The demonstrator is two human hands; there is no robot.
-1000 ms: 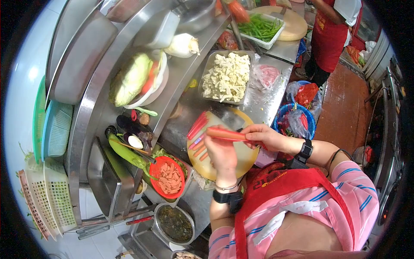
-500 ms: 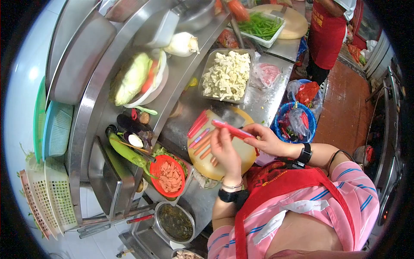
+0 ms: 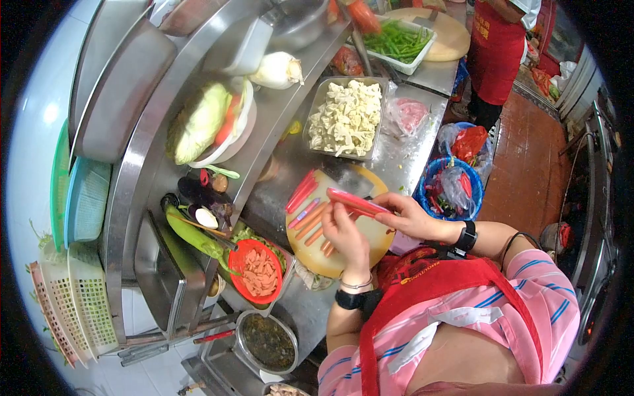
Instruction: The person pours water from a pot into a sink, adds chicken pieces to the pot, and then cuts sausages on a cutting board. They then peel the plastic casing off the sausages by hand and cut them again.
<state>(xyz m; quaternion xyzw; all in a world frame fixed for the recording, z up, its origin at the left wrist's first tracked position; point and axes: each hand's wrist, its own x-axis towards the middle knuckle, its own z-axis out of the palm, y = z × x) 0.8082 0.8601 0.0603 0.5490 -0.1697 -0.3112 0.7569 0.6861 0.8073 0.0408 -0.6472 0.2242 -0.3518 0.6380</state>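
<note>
A red-wrapped sausage (image 3: pixel 356 202) is held between my two hands above the round cutting board (image 3: pixel 375 183). My left hand (image 3: pixel 346 239) pinches it near its left end, and my right hand (image 3: pixel 404 215) grips its right end. Beneath them on the board lie bare peeled sausages (image 3: pixel 309 228), a purple-and-pink wrapped sausage (image 3: pixel 304 214) and more red-wrapped sausages (image 3: pixel 304 189). My left hand partly covers the peeled ones.
A metal tray of cauliflower (image 3: pixel 348 119) stands behind the board. To the left is a red basket of sliced pinkish food (image 3: pixel 257 269). Blue-lined bins (image 3: pixel 451 188) stand right of the counter. Another person in a red apron (image 3: pixel 492 49) stands at the upper right.
The held sausage has tilted slightly, and its red wrapper now looks wider and looser along its length. Both hands stay in nearly the same place above the board.
</note>
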